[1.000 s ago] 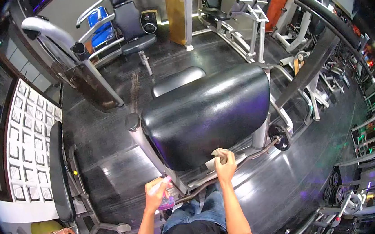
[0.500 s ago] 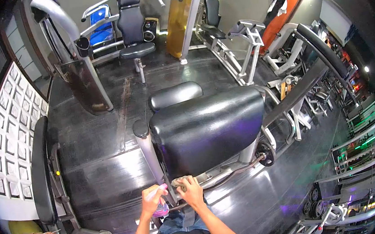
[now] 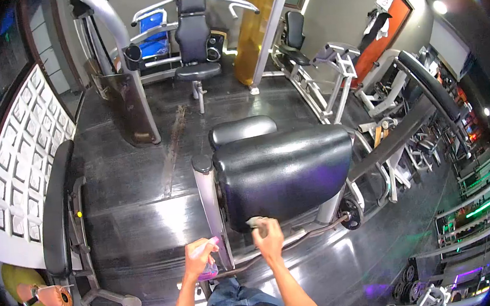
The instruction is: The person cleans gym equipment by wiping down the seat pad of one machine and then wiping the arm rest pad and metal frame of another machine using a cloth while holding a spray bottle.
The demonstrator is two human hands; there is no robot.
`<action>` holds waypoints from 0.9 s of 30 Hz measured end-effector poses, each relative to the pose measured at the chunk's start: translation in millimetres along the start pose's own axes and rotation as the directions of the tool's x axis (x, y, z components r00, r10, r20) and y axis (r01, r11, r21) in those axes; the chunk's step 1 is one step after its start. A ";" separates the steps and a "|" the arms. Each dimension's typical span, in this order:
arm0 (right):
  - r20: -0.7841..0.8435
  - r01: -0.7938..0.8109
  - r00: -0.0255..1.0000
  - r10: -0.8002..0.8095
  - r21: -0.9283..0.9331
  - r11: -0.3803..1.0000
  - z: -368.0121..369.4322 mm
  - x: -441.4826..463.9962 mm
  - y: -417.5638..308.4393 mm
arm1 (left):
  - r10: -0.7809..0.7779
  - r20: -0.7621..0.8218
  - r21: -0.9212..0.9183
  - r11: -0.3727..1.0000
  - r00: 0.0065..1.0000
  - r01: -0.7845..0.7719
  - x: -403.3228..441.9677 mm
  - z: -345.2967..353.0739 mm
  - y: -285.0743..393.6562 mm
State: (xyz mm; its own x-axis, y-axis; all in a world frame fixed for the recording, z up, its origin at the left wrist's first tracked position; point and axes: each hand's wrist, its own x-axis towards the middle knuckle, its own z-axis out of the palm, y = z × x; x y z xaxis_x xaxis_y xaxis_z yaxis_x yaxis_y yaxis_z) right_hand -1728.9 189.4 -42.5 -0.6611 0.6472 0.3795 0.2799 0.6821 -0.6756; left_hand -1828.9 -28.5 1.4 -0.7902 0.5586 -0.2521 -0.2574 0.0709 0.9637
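My left hand (image 3: 198, 261) is closed around a spray bottle (image 3: 210, 271) with a pink nozzle and purple-pink liquid. It is beside the grey upright post of a preacher curl bench. My right hand (image 3: 270, 240) grips a greyish-beige cloth (image 3: 256, 221), bunched in the fingers. The cloth is at the lower left edge of the bench's large black arm pad (image 3: 288, 175); whether it presses on the pad is hard to tell. A smaller black seat pad (image 3: 243, 129) sits behind the large one.
A bent barbell (image 3: 320, 226) with a weight plate (image 3: 351, 212) lies low in front of the pad. To the left stands a black padded bench (image 3: 57, 212). A seated press machine (image 3: 194, 40) is at the back; racks (image 3: 480, 201) line the right.
My right hand has moved right and slightly up with the cloth, from near the post to the pad's lower edge. My left hand keeps the bottle. The camera view has shifted.
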 end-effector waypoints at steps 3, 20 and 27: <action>0.132 0.093 0.987 -0.095 0.020 0.995 18.3 -5.2 -31.3 | 0.023 -0.039 -0.041 0.999 0.999 -0.025 -12.2 6.7 2.3; 0.307 -0.724 0.648 0.697 0.532 0.439 19.5 -62.6 27.7 | -0.035 -0.030 -0.083 0.996 0.999 0.033 -91.8 -11.3 -3.7; 0.801 -0.642 0.349 0.487 0.583 -0.498 88.3 -77.8 -5.3 | -0.117 0.090 -0.002 0.993 0.989 0.117 -65.6 -34.8 -0.9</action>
State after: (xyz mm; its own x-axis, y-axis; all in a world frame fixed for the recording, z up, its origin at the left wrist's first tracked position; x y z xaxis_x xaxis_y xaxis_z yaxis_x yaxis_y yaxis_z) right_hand -1740.4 105.4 -124.3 -0.6514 0.2856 -0.7030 -0.1208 -0.9537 -0.2755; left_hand -1796.3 -94.0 14.0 -0.7013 0.6189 -0.3538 -0.3496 0.1339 0.9273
